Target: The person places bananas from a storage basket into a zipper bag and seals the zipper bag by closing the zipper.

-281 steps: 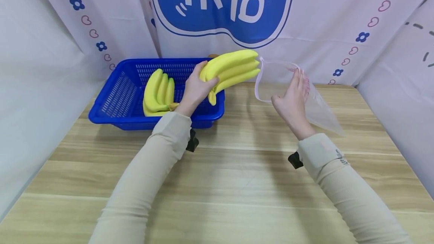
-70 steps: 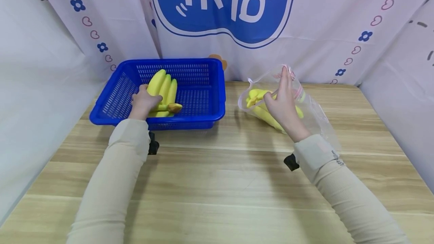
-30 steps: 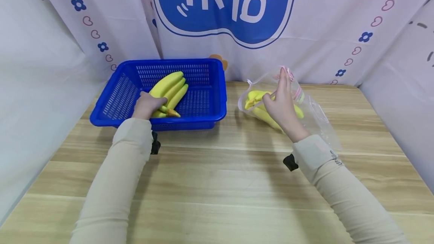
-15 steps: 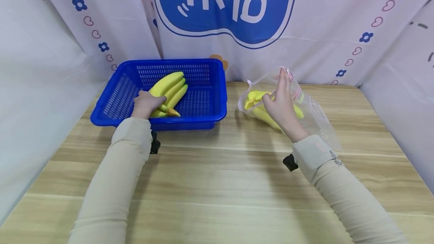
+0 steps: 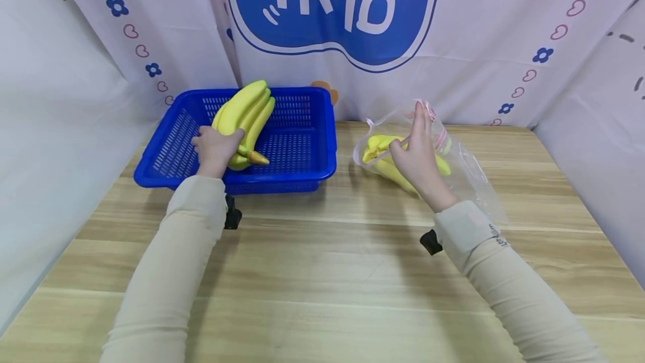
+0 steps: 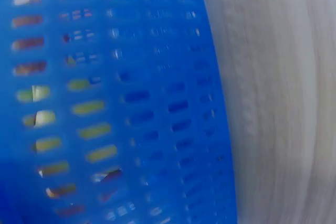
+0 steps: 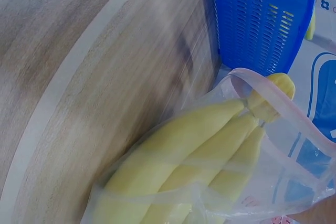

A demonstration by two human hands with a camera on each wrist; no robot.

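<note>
Two hands at a basket and a clear bag, head view with both wrist views. The left hand (image 5: pixel 214 147) grips a yellow bunch of bananas (image 5: pixel 237 116), thumb on one side and fingers on the other. Half a second earlier this bunch lay lower in the blue basket (image 5: pixel 322 177); it is now raised and turned more upright, its tips reaching above the back rim while its stem end lies within the front rim. The basket itself keeps its place on the wooden table (image 5: pixel 327 268). In the left wrist view only the slotted wall and table are clear, with yellow showing through the slots.

The right hand (image 5: pixel 420 161) is at the mouth of the bag (image 5: pixel 473 184), its visible fingers straight and its thumb apart; whether a hidden finger pinches the film cannot be told. This hand and the bag are nearly unchanged over the last second. A second bunch (image 5: pixel 390 170) lies inside the bag, stem end at the mouth, as the right wrist view confirms. In the earliest frame, by contrast, the bag hung raised, with a bunch in the left hand just beside its mouth.
</note>
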